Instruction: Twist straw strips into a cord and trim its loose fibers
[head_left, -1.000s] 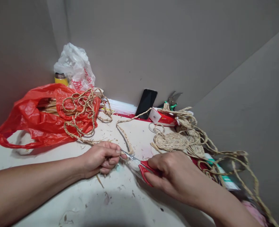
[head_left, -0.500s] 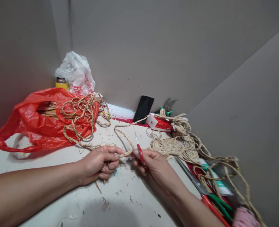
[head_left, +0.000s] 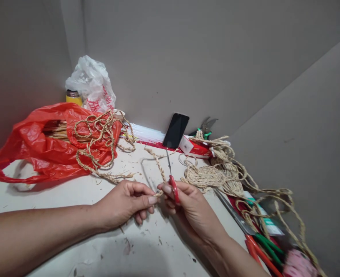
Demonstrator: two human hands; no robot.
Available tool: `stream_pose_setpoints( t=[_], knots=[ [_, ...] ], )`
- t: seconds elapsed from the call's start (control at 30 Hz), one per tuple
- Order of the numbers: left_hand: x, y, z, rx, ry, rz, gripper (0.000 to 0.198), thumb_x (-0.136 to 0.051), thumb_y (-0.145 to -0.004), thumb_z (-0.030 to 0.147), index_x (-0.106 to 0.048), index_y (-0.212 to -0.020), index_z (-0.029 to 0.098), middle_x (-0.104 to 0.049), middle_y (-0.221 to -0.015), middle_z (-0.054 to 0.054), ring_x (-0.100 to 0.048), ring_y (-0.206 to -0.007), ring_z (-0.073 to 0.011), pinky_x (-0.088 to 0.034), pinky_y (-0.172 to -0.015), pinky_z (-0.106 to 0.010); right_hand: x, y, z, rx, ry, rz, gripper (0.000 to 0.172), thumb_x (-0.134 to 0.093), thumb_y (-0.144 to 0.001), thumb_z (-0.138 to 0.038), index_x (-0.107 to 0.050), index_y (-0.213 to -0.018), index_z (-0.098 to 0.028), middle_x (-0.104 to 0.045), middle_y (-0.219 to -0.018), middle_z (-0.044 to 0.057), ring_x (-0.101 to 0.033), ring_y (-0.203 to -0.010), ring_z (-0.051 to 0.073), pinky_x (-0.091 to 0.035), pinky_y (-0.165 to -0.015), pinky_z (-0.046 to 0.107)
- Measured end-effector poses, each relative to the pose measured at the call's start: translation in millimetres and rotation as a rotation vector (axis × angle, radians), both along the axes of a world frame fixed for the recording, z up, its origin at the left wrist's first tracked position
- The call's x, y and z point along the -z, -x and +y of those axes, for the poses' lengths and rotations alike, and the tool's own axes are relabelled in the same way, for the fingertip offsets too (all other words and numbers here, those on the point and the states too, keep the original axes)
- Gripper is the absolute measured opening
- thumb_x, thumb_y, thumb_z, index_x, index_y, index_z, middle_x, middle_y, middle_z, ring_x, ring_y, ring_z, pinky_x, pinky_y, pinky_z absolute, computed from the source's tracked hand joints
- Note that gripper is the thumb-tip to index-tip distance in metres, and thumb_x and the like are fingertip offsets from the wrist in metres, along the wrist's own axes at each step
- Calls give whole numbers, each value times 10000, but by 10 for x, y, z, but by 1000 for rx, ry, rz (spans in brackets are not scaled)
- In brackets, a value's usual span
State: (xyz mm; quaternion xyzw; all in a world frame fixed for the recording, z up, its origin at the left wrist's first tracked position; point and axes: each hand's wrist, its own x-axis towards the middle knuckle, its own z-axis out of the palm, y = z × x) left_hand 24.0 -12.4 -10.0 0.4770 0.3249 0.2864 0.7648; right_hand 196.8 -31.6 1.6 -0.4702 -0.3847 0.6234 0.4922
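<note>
My left hand [head_left: 128, 204] pinches the end of a braided straw rope [head_left: 158, 166] between thumb and fingers, low in the middle of the view. My right hand [head_left: 187, 206] meets it fingertip to fingertip and also pinches the rope end. Small red-handled scissors [head_left: 172, 181] sit in my right hand, blades closed and pointing up and away. The rope runs from my fingers back toward the phone [head_left: 175, 130] and on into the tangle at the right.
A red plastic bag [head_left: 40, 148] with straw stalks and a rope tangle [head_left: 96, 140] lies at left, a white bag [head_left: 92, 86] and yellow bottle [head_left: 74, 97] behind. A coiled straw mat [head_left: 204, 176], green pliers [head_left: 206, 129], long red-and-green shears [head_left: 256, 238] and loose rope fill the right.
My right hand swung the scissors from pointing left at the rope to pointing upright, and moved left to meet my left hand. Both hands now pinch the rope end, lifted slightly.
</note>
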Motion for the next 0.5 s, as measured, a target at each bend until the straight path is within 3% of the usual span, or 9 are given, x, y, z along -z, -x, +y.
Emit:
stream_pose_setpoints(
  t=[0.17,0.27,0.4,0.5],
  knots=[
    [-42,1,-35,-15,-9,30,312,-682,-732,419,-612,-729,115,-587,-557,8,-469,-424,-40,-358,-440,-157,49,-4,13,59,-54,-2,245,-782,-647,-331,-646,-577,-140,-427,-458,-47,-326,-451,57,-254,-451,209],
    [-19,10,-45,-49,15,33,292,-657,-756,411,-617,-788,124,-564,-534,26,-402,-375,-30,-312,-394,-155,50,-31,46,48,-53,-124,275,-769,-634,-395,-673,-632,-137,-445,-477,-38,-339,-465,71,-253,-455,218],
    [12,13,0,-152,59,3,232,-652,-762,363,-605,-799,138,-523,-505,49,-321,-341,-22,-257,-351,-156,-48,-132,73,23,-169,-476,297,-665,-712,-422,-612,-597,-153,-449,-509,-28,-344,-482,88,-269,-466,231],
    [6,6,47,-230,70,17,214,-665,-747,334,-603,-794,134,-511,-495,55,-306,-337,-18,-240,-343,-153,-179,-241,50,-57,-454,-850,286,-570,-765,-342,-503,-541,-176,-440,-541,-20,-386,-519,105,-300,-504,242]
  ],
)
